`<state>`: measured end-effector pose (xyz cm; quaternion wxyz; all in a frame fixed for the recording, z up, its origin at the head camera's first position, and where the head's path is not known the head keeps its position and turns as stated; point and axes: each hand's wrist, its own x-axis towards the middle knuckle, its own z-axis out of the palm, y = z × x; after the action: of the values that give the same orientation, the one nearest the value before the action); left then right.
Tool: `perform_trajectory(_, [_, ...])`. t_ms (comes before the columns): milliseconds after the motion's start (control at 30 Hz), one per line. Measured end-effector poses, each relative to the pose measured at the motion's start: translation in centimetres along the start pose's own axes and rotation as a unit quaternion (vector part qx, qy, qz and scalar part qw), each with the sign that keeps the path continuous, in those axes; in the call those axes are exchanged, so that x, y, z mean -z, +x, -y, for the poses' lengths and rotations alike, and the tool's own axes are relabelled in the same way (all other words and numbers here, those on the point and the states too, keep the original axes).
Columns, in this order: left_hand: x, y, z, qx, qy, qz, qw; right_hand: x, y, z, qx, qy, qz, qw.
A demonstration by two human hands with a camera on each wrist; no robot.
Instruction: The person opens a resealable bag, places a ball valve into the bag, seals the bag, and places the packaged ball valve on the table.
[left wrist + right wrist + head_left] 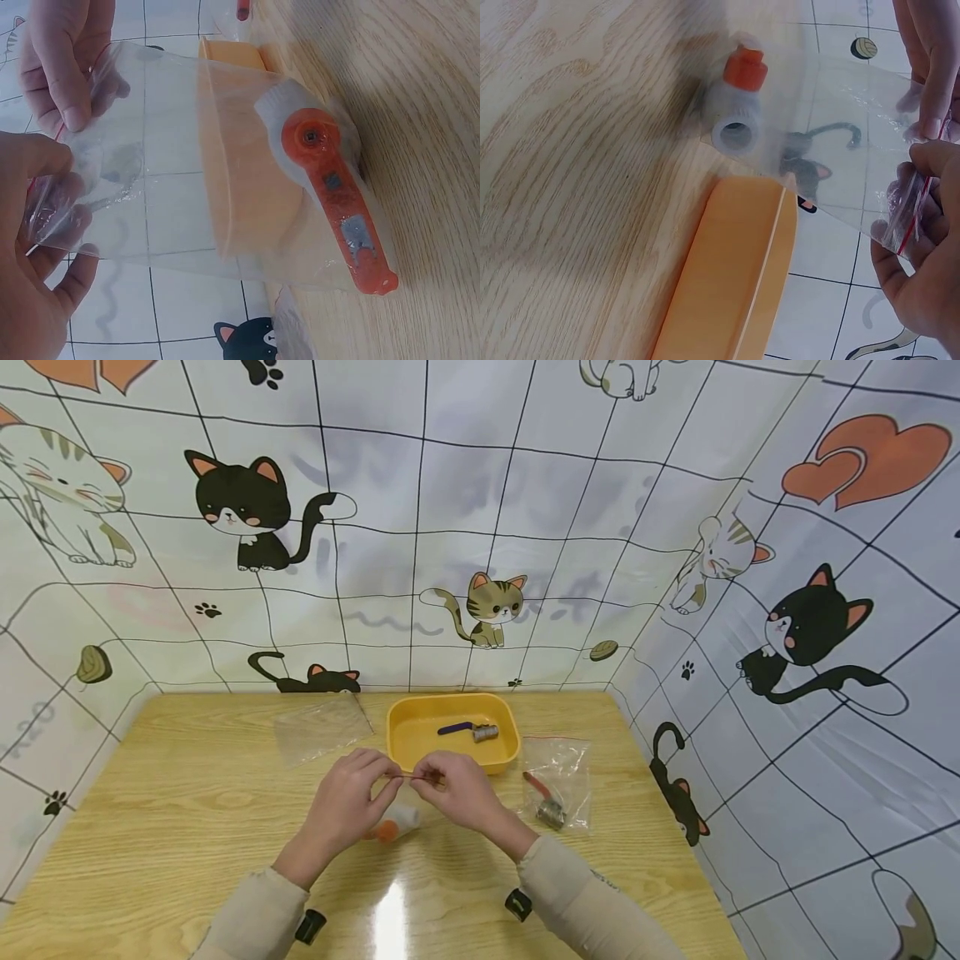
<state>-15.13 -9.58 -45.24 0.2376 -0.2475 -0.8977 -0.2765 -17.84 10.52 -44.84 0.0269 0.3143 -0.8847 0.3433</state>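
Observation:
Both hands pinch the top edge of a transparent zip bag (172, 150), along its red seal strip. My left hand (348, 797) grips one end of that strip, and my right hand (459, 789) holds it a short way along. Inside the bag's lower end lies a white plastic ball valve (735, 112) with an orange-red lever handle (337, 195). The bag hangs down from the fingers, its bottom with the valve close over the wooden table (225, 827). From the head view, my left hand partly hides the valve.
Just behind the hands stands a yellow tray (408, 752) holding a metal ball valve (483, 732) with a blue lever. To its right lies another zip bag (573, 768) with a red-handled metal valve (550, 812) inside. A flat transparent bag (318, 727) lies back left. Cat-printed sheeting (390, 552) surrounds the table.

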Motion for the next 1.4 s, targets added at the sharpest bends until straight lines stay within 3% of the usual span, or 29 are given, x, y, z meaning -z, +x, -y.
perform_trajectory(267, [-0.05, 0.00, 0.10, 0.007, -0.009, 0.003, 0.9999, -0.08, -0.20, 0.15, 0.002, -0.019, -0.010, 1.000])
perform_trajectory(767, [-0.08, -0.07, 0.21, 0.001, -0.011, -0.009, 0.9999, 0.47, -0.27, -0.22, -0.031, 0.011, 0.028, 0.999])
perform_trajectory(1100, [0.03, -0.14, 0.33, 0.013, -0.004, -0.007, 0.9999, 0.17, -0.01, -0.12, -0.007, 0.017, 0.013, 1.000])
perform_trajectory(1400, [-0.08, -0.24, 0.29, 0.024, -0.008, 0.004, 0.9997, 0.27, -0.04, -0.15, -0.011, 0.047, 0.027, 0.998])
